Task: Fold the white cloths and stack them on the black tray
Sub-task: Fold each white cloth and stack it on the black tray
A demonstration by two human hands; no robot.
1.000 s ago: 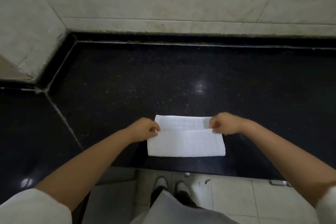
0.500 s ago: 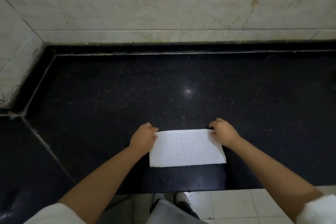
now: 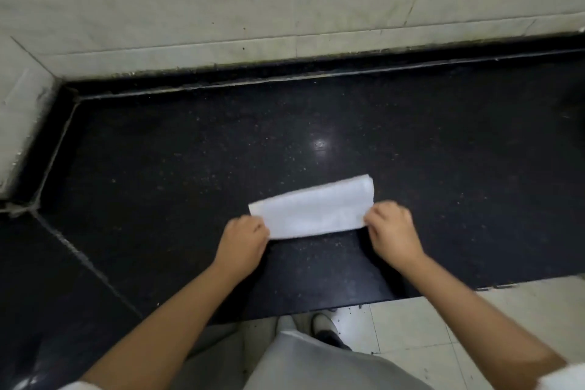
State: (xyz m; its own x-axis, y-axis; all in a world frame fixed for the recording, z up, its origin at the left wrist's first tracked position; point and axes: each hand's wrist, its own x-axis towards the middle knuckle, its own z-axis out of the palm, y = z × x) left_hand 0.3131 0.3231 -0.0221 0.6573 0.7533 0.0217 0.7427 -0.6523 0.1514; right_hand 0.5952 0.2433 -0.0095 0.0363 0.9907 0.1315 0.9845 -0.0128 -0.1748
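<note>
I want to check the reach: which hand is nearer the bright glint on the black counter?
Right. The right hand sits below the glint, slightly right; the left hand is farther, below-left. Both grip the white cloth.

No readable text, labels, brands or numbers anywhere in view

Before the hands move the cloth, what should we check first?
1. Left hand pinches the cloth's left corner: ok.
2. Right hand pinches its right corner: ok.
3. Cloth folded into a neat strip: ok.
4. Cloth flat on the counter: cannot tell, it is blurred.
5. Black tray in sight: not ok, none shows.
6. More cloths waiting: cannot tell.
</note>
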